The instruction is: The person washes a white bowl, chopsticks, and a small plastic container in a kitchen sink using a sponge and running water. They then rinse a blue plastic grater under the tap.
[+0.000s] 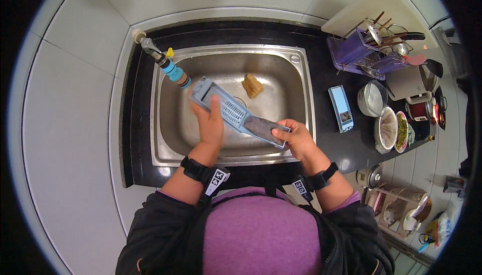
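Over the stainless steel sink (pixel 188 160) I hold a long light-blue plastic box (pixel 231 111), slanted from upper left to lower right. It has a slotted, grate-like section in its middle and a dark, see-through section at its right end. My left hand (pixel 209 120) grips the upper-left end, thumb on top. On the right end, my right hand (pixel 295 137) has its thumb on the dark section and its fingers underneath. A tan sponge-like piece (pixel 252 85) lies on the sink bottom beside the drain, touched by neither hand.
A faucet (pixel 173 70) with blue wrapping reaches over the sink's left corner. On the black counter (pixel 331 150) at right lies another light-blue plastic piece (pixel 340 107). Beyond it stand a glass bowl (pixel 372 98), a plastic-lined bowl (pixel 386 130) and a purple utensil rack (pixel 350 51).
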Tool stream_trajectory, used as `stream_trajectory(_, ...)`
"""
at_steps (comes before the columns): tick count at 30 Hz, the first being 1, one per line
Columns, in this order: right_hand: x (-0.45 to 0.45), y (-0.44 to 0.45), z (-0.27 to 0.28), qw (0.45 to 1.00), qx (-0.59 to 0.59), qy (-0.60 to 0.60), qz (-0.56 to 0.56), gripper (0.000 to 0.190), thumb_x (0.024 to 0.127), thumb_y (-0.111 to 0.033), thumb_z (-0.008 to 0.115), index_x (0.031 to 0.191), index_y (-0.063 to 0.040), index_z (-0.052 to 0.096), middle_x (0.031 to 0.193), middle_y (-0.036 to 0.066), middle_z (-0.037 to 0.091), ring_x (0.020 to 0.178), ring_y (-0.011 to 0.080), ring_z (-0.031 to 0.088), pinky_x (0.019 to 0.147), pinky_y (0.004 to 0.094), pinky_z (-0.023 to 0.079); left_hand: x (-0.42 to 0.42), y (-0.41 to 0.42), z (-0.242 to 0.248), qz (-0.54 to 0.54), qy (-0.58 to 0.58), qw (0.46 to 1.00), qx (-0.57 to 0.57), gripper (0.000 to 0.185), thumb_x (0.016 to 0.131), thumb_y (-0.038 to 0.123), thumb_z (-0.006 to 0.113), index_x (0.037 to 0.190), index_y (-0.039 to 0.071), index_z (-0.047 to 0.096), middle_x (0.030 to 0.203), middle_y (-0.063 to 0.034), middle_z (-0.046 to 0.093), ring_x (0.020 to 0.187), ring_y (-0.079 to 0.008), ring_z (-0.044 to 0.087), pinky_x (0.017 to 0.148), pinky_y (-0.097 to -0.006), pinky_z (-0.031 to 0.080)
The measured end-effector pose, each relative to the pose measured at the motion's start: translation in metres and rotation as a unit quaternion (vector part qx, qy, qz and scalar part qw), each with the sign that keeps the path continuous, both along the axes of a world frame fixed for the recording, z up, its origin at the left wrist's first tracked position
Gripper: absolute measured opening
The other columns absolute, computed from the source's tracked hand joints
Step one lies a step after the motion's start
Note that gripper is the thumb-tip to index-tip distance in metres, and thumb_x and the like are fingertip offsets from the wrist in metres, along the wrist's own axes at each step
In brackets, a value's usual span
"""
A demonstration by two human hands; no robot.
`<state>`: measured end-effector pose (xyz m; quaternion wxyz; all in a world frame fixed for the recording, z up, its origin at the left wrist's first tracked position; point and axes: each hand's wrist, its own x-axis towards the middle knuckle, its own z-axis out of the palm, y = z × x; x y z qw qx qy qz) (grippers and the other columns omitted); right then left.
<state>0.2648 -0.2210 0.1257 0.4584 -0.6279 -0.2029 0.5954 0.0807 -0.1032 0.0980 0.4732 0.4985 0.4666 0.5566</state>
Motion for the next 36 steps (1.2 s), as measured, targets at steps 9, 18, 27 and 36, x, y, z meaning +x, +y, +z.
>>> stream_trajectory(9, 0.008, 0.011, 0.012, 0.980, 0.075, -0.174, 0.065, 0.026, 0.073, -0.001, 0.064, 0.098, 0.002, 0.058, 0.085, 0.003, 0.060, 0.074, 0.0094, 0.053, 0.067, 0.0217, 0.044, -0.010, -0.009, 0.020, 0.016, 0.571, 0.773, 0.278, 0.065, 0.069, 0.021, 0.068, 0.125, 0.007, 0.038, 0.122, -0.0158, 0.040, 0.118, -0.0352, 0.029, 0.096, -0.0570, 0.013)
stream_trajectory(18, 0.002, 0.020, 0.024, 0.970, 0.095, -0.214, 0.066, 0.028, 0.072, -0.003, 0.067, 0.099, 0.001, 0.060, 0.077, 0.003, 0.060, 0.064, 0.0075, 0.053, 0.058, 0.0206, 0.044, 0.008, -0.027, -0.004, -0.252, 0.319, 0.901, 0.154, 0.035, 0.069, 0.010, 0.067, 0.102, 0.005, 0.054, 0.092, -0.0097, 0.057, 0.089, -0.0250, 0.054, 0.074, -0.0337, 0.043)
stream_trajectory(27, -0.006, 0.030, 0.024, 0.979, 0.116, -0.164, -0.028, 0.019, 0.071, -0.007, 0.069, 0.087, 0.000, 0.060, 0.068, 0.002, 0.056, 0.057, 0.0065, 0.050, 0.051, 0.0187, 0.040, 0.017, -0.018, -0.001, -0.425, -0.114, 0.878, -0.187, 0.026, 0.070, 0.002, 0.067, 0.091, 0.003, 0.051, 0.078, -0.0018, 0.055, 0.071, -0.0082, 0.052, 0.065, -0.0216, 0.042)
stream_trajectory(36, -0.008, 0.031, 0.023, 0.986, 0.096, -0.130, -0.039, 0.022, 0.074, -0.016, 0.068, 0.086, 0.001, 0.059, 0.067, 0.002, 0.056, 0.056, 0.0070, 0.050, 0.049, 0.0193, 0.039, 0.016, -0.013, 0.015, -0.387, 0.002, 0.917, -0.093, 0.019, 0.074, 0.000, 0.061, 0.086, 0.003, 0.047, 0.074, -0.0013, 0.053, 0.065, -0.0076, 0.052, 0.054, -0.0209, 0.042)
